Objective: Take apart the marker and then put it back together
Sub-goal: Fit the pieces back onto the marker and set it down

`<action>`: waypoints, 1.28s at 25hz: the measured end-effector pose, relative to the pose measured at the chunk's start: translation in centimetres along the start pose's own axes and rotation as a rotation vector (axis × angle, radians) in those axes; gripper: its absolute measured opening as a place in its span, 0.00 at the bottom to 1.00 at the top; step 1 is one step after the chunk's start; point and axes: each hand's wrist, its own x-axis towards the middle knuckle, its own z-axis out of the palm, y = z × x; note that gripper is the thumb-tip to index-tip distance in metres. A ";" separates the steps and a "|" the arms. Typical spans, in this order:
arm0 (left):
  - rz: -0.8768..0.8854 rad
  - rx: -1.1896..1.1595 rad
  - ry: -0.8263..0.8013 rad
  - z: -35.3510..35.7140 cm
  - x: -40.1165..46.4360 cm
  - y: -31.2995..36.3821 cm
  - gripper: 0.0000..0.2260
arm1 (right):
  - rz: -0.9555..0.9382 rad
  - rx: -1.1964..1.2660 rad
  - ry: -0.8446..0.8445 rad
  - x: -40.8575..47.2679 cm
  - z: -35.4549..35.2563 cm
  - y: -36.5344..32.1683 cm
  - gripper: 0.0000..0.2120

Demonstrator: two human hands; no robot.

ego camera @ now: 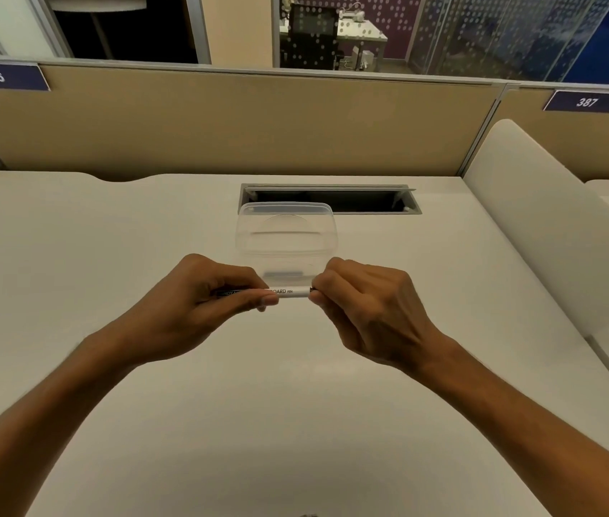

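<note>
A slim white whiteboard marker with black print on its barrel point(288, 292) is held level above the middle of the pale cream desk tabletop point(146, 236), lying left to right between both hands; the left hand point(206, 296) has its fingers curled over the barrel's left part and its thumb pressed along the underside, so that only a strip of dark lettering shows between them; the right hand point(366, 311) pinches the marker's right end, where a small dark tip just shows at the fingertips; the two hands are near each other but not touching, with a short bare stretch of barrel between them. Just behind the marker, toward the tabletop's far edge, stands a clear plastic rectangular container with rounded corners point(287, 240), and something small and dark lies in its near part, too blurred to identify; beyond the container a long grey-framed cable slot point(370, 203) is cut into the tabletop near the far edge, in front of a tan partition panel point(220, 121).
</note>
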 end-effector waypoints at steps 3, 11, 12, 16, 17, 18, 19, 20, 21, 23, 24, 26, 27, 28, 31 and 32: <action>0.035 0.037 0.052 0.1 -0.1 0.0 0.12 | 0.133 0.132 -0.033 0.1 0.0 -0.5 0.13; 0.309 0.762 0.153 0.2 0.0 -0.2 0.13 | 1.010 1.046 -0.224 1.1 0.8 -1.9 0.19; 0.344 0.834 0.127 0.2 0.0 -0.4 0.14 | 1.123 1.151 -0.303 1.3 0.7 -1.6 0.20; 0.322 0.761 0.092 0.1 0.2 -0.5 0.16 | 1.096 1.104 -0.373 1.2 0.4 -1.3 0.19; 0.285 0.687 0.109 0.0 0.4 -0.5 0.16 | 0.952 0.926 -0.312 1.0 0.6 -1.5 0.18; 0.244 0.612 0.126 -0.1 0.5 -0.4 0.17 | 0.761 0.677 -0.249 0.7 0.7 -1.5 0.17; 0.208 0.542 0.129 -0.1 0.5 -0.4 0.18 | 0.561 0.400 -0.208 0.4 0.6 -1.2 0.15; 0.182 0.483 0.120 -0.1 0.5 -0.4 0.19 | 0.398 0.200 -0.180 0.3 0.5 -0.9 0.13; 0.165 0.436 0.108 -0.1 0.4 -0.5 0.18 | 0.279 0.098 -0.178 0.3 0.2 -0.6 0.13; 0.137 0.355 0.094 -0.2 0.3 -0.7 0.17 | 0.152 0.079 -0.191 0.3 -0.2 -0.1 0.13; 0.124 0.319 0.094 -0.2 0.3 -0.8 0.16 | 0.118 0.082 -0.184 0.3 -0.2 0.1 0.14; 0.112 0.265 0.089 -0.3 0.3 -0.9 0.16 | 0.065 0.061 -0.168 0.4 -0.2 0.3 0.16; 0.111 0.251 0.084 -0.3 0.3 -0.8 0.16 | 0.046 0.054 -0.161 0.4 -0.2 0.5 0.17; 0.113 0.245 0.080 -0.2 0.3 -0.7 0.16 | 0.029 0.052 -0.149 0.4 -0.2 0.6 0.17; 0.132 0.246 0.091 -0.2 0.5 -0.4 0.15 | 0.012 0.060 -0.097 0.3 -0.2 0.7 0.17; 0.140 0.242 0.095 -0.2 0.5 -0.3 0.15 | 0.021 0.072 -0.082 0.2 -0.1 0.6 0.16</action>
